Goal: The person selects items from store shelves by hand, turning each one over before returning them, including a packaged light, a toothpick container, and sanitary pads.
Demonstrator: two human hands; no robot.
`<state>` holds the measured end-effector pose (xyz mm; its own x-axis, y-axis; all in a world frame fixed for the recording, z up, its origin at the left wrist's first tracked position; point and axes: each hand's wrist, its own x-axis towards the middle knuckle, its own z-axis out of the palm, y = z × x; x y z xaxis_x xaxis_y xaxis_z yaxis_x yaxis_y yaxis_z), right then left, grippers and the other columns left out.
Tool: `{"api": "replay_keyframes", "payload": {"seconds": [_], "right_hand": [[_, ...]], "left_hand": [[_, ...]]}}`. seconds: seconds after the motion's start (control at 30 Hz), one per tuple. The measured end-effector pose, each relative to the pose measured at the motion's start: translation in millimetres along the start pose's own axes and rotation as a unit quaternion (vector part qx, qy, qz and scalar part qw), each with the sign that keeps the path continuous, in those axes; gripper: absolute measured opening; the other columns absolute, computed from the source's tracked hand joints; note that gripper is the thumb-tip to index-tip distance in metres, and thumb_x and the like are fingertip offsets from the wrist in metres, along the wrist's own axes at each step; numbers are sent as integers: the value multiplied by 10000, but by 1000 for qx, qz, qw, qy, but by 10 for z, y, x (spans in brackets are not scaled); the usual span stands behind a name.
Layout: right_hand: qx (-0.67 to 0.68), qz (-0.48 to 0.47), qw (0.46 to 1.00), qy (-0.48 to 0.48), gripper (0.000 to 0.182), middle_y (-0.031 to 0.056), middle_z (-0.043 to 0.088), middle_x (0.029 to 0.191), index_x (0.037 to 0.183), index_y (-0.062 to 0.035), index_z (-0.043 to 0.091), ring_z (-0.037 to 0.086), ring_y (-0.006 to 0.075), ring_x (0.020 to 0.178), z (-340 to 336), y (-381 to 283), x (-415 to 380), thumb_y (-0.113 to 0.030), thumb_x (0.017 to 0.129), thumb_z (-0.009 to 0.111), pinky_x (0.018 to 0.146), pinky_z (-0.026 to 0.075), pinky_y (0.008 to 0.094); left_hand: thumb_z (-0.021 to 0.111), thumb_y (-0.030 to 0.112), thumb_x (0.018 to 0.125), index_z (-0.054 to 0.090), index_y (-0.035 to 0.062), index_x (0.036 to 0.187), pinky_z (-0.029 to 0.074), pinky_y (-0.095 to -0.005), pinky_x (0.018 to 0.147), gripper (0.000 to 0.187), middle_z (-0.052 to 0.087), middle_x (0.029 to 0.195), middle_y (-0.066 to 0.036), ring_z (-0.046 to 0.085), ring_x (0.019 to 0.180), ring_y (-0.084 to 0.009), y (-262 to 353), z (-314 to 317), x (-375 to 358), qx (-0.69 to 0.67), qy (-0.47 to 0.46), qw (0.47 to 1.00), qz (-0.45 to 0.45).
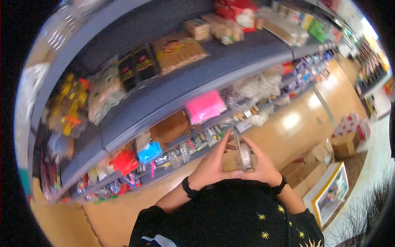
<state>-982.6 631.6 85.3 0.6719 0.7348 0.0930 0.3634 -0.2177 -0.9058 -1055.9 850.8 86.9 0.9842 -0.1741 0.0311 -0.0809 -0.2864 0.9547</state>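
Note:
Between my two hands is a round silvery metal object (245,157), seen nearly edge-on, with a flat thin plate on its left and a shallow rounded part on its right. Blur keeps me from telling its exact kind. My left hand (210,162) grips it from the left, fingers along the flat side. From the other side my right hand (264,166) curls round the rounded part. Both thumbs meet near its lower edge. The object is held in front of my black shirt (230,210), off the shelves.
A long dark shelf unit (242,66) crosses the view. On it are packaged goods, a pink pack (205,106) and a blue pack (149,152). To the right stand a white-and-yellow box (329,191) and cardboard boxes (346,144) on the floor.

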Motion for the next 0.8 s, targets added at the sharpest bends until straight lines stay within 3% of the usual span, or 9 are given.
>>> {"api": "replay_keyframes", "payload": {"seconds": [0.13, 0.2, 0.27, 0.43, 0.6, 0.8], "right_hand": [[-14, -51, 995, -86, 1085, 253, 460, 1498, 1563, -70, 346, 477, 417, 1368, 124, 94, 95, -398, 694, 906, 1143, 393, 459], [-15, -85, 987, -136, 1061, 259, 461, 1490, 1559, -80, 362, 484, 426, 1356, 197, 81, 136, -389, 699, 901, 1136, 399, 466], [-5, -100, 976, -192, 1057, 253, 473, 1476, 1556, -78, 371, 494, 416, 1345, 320, 157, 145, -380, 696, 906, 1131, 403, 465], [35, -158, 941, -298, 1090, 220, 488, 1467, 1555, -71, 362, 496, 398, 1344, 736, 97, 238, -383, 675, 925, 1138, 394, 454], [35, -222, 899, -376, 1115, 210, 472, 1489, 1553, -63, 362, 469, 381, 1371, 1210, -151, 259, -427, 666, 932, 1157, 373, 437], [17, -219, 878, -426, 1135, 195, 433, 1523, 1538, -36, 372, 430, 365, 1411, 1878, -606, 345, -414, 642, 956, 1165, 358, 436]], "left_hand": [[944, 409, 671, 96, 19, 1623, 406, -430, 1133, 1333, 296, 1628, -220, 394, 1458, -317, -46, 212, -374, 12, 139, 990, -31], [953, 412, 657, 122, 14, 1620, 440, -416, 1095, 1333, 369, 1592, -220, 469, 1399, -305, -101, 350, -562, 6, 204, 978, -44], [945, 376, 673, 131, 45, 1628, 485, -413, 1024, 1297, 507, 1458, -230, 615, 1202, -297, -158, 476, -759, -1, 251, 966, -66], [966, 345, 635, 357, 21, 1557, 494, -389, 995, 1152, 623, 1354, -157, 631, 1171, -255, -232, 662, -1397, -6, 366, 921, -130], [1000, 366, 574, 393, -23, 1523, 485, -386, 1043, 1192, 615, 1368, -166, 614, 1210, -250, -299, 696, -2025, 22, 443, 888, -125], [990, 350, 574, 357, 29, 1563, 503, -401, 1016, 1218, 602, 1381, -184, 623, 1197, -282, -421, 418, -2644, -7, 489, 868, -88]]}}
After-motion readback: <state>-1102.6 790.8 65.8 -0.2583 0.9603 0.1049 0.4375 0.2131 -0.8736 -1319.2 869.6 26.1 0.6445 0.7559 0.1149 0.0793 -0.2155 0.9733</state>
